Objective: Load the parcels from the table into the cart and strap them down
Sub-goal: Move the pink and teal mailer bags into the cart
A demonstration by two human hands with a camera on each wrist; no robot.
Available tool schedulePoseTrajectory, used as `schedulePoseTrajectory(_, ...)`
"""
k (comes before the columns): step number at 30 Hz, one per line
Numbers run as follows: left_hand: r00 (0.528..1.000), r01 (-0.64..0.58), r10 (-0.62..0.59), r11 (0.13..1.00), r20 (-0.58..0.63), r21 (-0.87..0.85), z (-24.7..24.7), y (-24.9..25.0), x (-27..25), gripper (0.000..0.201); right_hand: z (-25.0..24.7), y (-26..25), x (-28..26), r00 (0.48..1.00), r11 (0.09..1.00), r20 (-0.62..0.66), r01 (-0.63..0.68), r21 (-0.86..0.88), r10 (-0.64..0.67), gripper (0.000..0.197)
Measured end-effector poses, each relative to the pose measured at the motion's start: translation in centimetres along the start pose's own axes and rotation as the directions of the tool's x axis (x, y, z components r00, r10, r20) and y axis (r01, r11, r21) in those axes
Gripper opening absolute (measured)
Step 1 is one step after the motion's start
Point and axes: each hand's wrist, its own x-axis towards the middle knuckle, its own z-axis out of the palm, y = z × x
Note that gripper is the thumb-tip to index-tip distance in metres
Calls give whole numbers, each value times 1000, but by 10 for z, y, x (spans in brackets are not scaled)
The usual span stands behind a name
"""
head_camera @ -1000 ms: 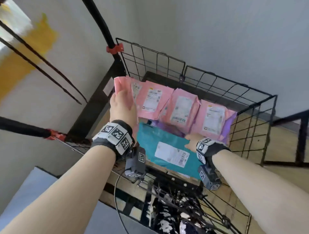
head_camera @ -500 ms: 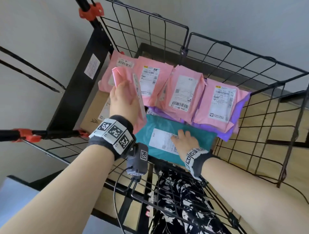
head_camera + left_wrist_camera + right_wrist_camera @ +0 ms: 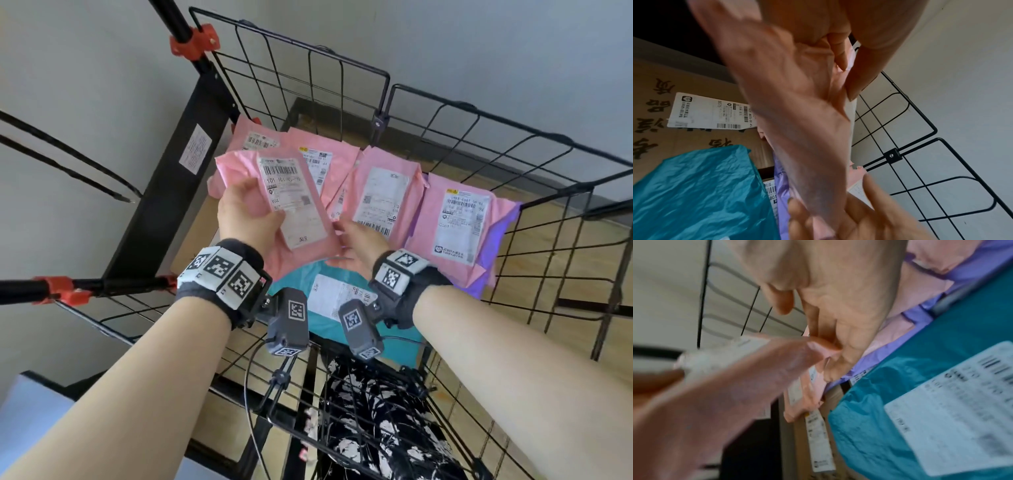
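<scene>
My left hand grips a pink parcel over the black wire cart, label up, thumb on top. My right hand pinches the same parcel's right edge. From below, the left wrist view shows the pink parcel with left fingers curled under it. The right wrist view shows its corner against my right fingers. In the cart lie several pink parcels, a teal parcel, a purple one and a cardboard box underneath.
Black poles with red clamps frame the cart's left side. A grey table corner shows at lower left. My patterned clothing is against the cart's near wire wall. Wooden floor lies to the right.
My left hand turned the pink parcel from on edge to label-up. My right hand lifted off the teal parcel and took the pink parcel's right edge.
</scene>
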Motion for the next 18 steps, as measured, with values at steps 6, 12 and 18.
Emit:
schedulePoseTrajectory(6,993,0,-22,983,117,185,4,9,3,60,-10,-10,3,989,965,3,144,-217,-147,7)
schedulePoseTrajectory(12,976,59,-124,943,181,329,11,-4,1,59,6,-35,48,972,755,-183,-7,-655,-150,31)
schedulePoseTrajectory(18,987,89,-127,943,99,322,4,-21,17,55,46,-52,102,990,794,-60,65,-605,-127,37)
